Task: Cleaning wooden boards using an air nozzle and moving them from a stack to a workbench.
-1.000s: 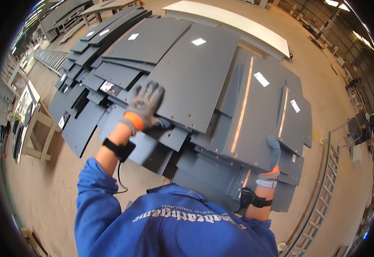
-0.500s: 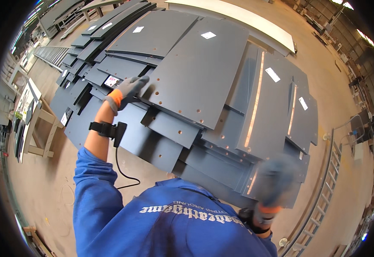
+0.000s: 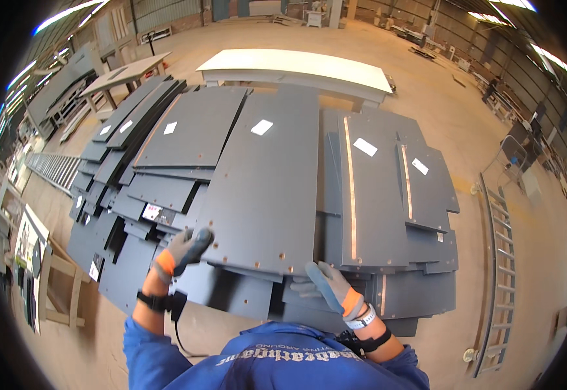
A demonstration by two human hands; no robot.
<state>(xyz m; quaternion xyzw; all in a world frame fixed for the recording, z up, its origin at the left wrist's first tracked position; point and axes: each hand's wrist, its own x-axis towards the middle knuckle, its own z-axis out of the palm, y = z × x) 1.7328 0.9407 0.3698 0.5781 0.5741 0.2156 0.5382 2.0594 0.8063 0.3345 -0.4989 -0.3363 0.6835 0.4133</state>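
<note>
At the near edge of the heap, a large dark grey panel [image 3: 264,188] lies flat on top of the other sheets, its long side running away from the person and a small white label [image 3: 261,127] near its far end. The left hand [image 3: 183,250], in a grey glove with an orange cuff, is closed over the panel's near left corner, fingers curled around the edge. The right hand [image 3: 329,286], gloved the same way, sits at the panel's near right corner with fingers extended along the edge of the sheets there; whether it grips the panel or only rests against it cannot be told.

Just to the right, touching the big panel's side, lies a narrower grey panel [image 3: 374,195] with a bright strip along its length and its own white label. Beyond that, shorter grey boards [image 3: 430,188] overlap one another. To the left, a spread of smaller grey pieces [image 3: 134,195] fans out, stacked loosely and partly under the large panel.

Behind the heap stands a long white table [image 3: 296,65] on the tan workshop floor [image 3: 465,117]. A metal roller track [image 3: 498,273] runs along the right side, and another one [image 3: 52,169] lies at the far left. The person's blue sleeves and shirt [image 3: 264,357] fill the lower edge.
</note>
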